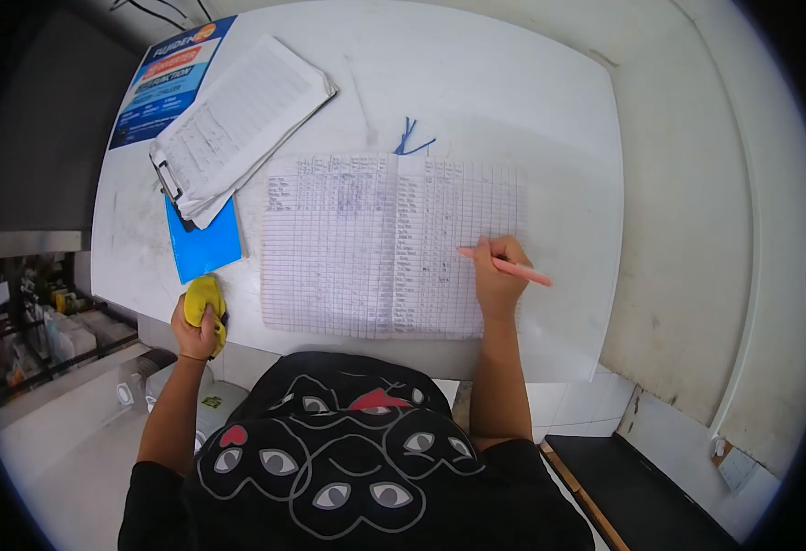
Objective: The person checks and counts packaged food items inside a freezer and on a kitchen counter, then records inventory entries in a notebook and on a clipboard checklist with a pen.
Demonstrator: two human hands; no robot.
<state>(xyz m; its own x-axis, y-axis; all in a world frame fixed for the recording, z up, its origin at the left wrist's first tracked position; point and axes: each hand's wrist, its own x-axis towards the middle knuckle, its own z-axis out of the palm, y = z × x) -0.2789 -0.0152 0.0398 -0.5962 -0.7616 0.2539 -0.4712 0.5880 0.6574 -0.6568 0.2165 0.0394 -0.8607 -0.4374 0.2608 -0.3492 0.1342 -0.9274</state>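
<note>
An open ledger point(330, 266) with ruled grid pages lies flat on the white table, handwriting filling parts of both pages. My right hand point(500, 280) rests on its right page, fingers closed around a pink pen point(522, 270) whose tip points left at the columns. Blue ribbon ends point(408, 138) stick out past the top of the spine. At the table's front left edge, my left hand point(194, 336) grips a bunched yellow cloth point(203, 298) with some dark parts. Just above that cloth is a blue booklet point(203, 246), partly covered by a clipboard.
Several sheets point(247, 119) sit on the tilted clipboard at the upper left. A blue printed leaflet point(169, 78) lies beyond them. The white table point(476, 83) has a wall point(678, 184) along its right. Cluttered shelves point(45, 321) stand at the lower left.
</note>
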